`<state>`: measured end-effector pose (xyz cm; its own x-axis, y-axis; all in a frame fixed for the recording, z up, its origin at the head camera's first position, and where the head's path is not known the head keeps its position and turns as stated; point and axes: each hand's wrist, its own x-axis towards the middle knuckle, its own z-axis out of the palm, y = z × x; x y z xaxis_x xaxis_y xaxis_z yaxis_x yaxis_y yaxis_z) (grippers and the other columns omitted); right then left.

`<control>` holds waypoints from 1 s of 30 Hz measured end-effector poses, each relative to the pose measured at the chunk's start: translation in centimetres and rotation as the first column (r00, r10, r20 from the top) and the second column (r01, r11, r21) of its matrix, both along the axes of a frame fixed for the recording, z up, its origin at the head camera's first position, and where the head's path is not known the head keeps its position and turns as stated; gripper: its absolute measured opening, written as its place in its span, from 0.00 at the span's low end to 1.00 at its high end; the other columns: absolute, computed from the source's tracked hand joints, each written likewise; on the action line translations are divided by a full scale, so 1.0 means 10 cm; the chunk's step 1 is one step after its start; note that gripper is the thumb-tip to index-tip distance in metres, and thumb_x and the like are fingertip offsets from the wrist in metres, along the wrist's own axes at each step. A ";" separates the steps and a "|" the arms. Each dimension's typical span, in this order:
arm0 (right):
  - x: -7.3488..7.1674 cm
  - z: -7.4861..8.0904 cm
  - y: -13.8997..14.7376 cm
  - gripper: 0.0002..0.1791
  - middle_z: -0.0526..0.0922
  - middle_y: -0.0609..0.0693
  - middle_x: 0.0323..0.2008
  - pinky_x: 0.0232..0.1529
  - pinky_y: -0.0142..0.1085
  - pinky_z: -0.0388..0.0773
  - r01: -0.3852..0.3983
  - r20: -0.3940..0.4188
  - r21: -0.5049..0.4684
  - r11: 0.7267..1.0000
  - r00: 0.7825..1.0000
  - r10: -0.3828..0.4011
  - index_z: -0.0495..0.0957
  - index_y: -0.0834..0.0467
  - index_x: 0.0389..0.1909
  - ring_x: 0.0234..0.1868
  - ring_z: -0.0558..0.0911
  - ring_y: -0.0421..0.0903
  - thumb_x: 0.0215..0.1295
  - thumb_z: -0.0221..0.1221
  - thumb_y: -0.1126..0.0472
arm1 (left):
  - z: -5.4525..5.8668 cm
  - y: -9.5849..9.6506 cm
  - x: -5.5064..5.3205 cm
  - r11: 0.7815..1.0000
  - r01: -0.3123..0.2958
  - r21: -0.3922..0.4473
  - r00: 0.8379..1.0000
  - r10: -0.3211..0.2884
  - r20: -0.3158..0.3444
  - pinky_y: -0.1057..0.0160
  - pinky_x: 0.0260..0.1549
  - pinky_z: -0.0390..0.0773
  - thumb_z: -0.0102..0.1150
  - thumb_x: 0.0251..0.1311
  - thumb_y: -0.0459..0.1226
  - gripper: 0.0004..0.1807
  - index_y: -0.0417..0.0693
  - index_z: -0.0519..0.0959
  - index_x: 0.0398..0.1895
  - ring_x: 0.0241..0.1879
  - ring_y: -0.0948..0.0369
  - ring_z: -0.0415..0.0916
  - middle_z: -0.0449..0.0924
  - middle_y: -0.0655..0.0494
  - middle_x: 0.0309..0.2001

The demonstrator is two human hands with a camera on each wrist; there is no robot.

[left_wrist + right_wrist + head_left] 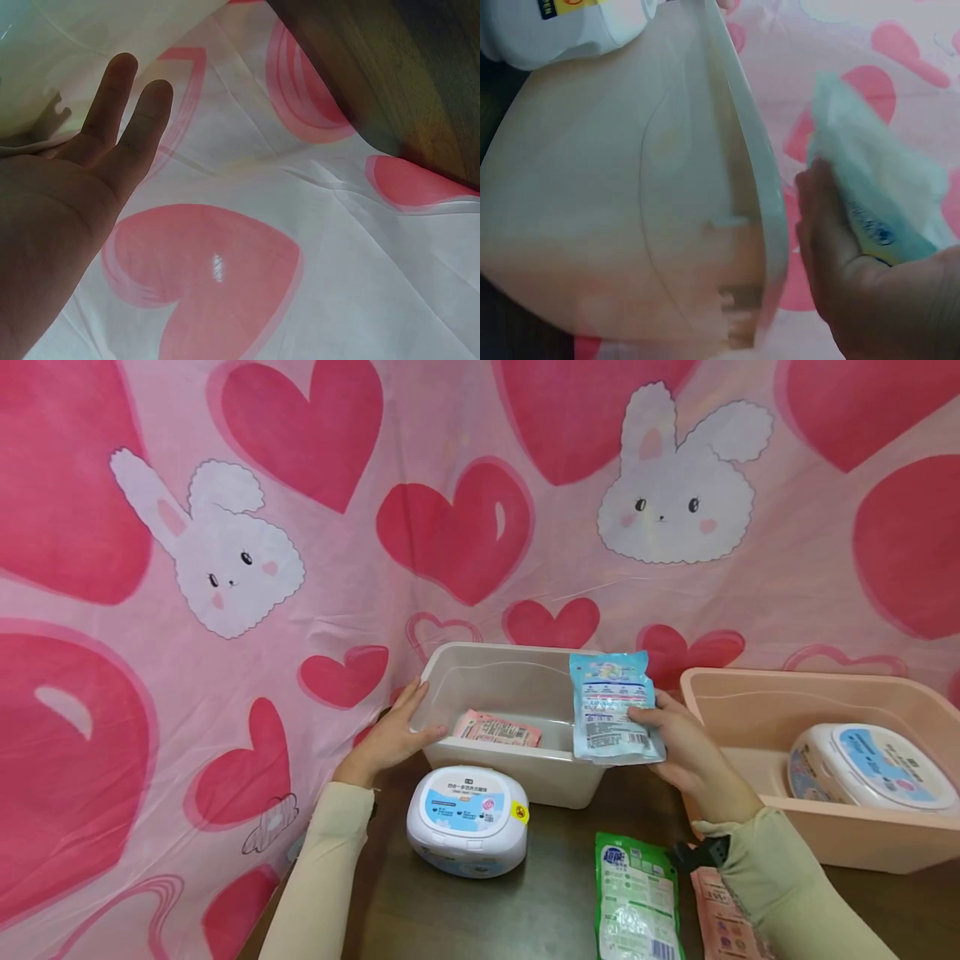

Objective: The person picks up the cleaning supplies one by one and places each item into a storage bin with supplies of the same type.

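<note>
My right hand (690,747) pinches a light-blue printed pouch (611,706) by its right side, thumb on the near face. The pouch is upright over the right end of a grey-beige plastic bin (555,777), and in the right wrist view the pouch (885,187) appears beside the bin's outer wall (682,187). At the bin's left end, my left hand (393,731) rests on the rim with its fingers extended; in the left wrist view two fingers (135,127) lie straight near the bin. A pink packet (498,731) lies flat inside the bin.
In front of the grey-beige bin stands a white lidded tub (468,827). A green pouch (636,893) and another pink packet (723,914), partly under my right forearm, lie on the dark wooden table (450,918). To the right, a peach bin (847,839) holds a similar tub (877,768).
</note>
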<state>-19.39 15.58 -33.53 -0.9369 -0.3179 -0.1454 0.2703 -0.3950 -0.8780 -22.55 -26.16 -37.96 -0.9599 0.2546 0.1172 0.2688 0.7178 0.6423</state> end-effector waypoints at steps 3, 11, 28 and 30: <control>-0.06 -0.01 -0.10 0.37 0.65 0.53 0.67 0.56 0.41 0.78 -0.017 0.029 -0.024 1.000 0.999 0.017 0.37 0.52 0.82 0.57 0.78 0.45 0.80 0.44 0.66 | 0.00 0.00 0.00 1.000 0.004 0.003 1.000 -0.004 0.000 0.37 0.70 0.53 0.64 0.60 0.58 0.54 0.45 0.49 0.81 0.77 0.43 0.44 0.40 0.47 0.81; -0.31 -0.05 -0.28 0.37 0.36 0.57 0.80 0.72 0.56 0.46 -0.123 0.103 -0.267 0.956 0.982 0.155 0.26 0.52 0.81 0.78 0.43 0.59 0.78 0.29 0.72 | -0.03 -0.01 -0.01 1.000 -0.008 0.004 1.000 0.008 -0.005 0.38 0.69 0.54 0.65 0.59 0.58 0.55 0.46 0.49 0.82 0.76 0.44 0.46 0.41 0.48 0.81; -0.38 -0.07 -0.39 0.38 0.48 0.57 0.77 0.69 0.49 0.62 0.005 0.114 -0.133 0.991 0.993 0.010 0.33 0.54 0.82 0.73 0.57 0.55 0.76 0.32 0.75 | -0.02 -0.01 -0.02 1.000 -0.011 0.017 1.000 0.011 0.003 0.38 0.70 0.53 0.66 0.60 0.56 0.54 0.47 0.48 0.82 0.77 0.44 0.45 0.40 0.49 0.81; -0.38 -0.07 -0.38 0.38 0.44 0.57 0.79 0.73 0.52 0.53 -0.001 0.122 -0.143 0.990 0.992 0.019 0.32 0.54 0.82 0.75 0.52 0.56 0.75 0.31 0.75 | -0.02 0.00 -0.02 1.000 -0.009 0.018 1.000 0.009 0.000 0.38 0.70 0.53 0.66 0.60 0.56 0.54 0.47 0.49 0.82 0.77 0.44 0.45 0.40 0.48 0.81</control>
<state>-23.16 11.76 -34.20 -0.9115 -0.3529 -0.2114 0.3769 -0.5104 -0.7729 -22.76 -26.15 -38.19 -0.9622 0.2438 0.1217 0.2624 0.7085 0.6551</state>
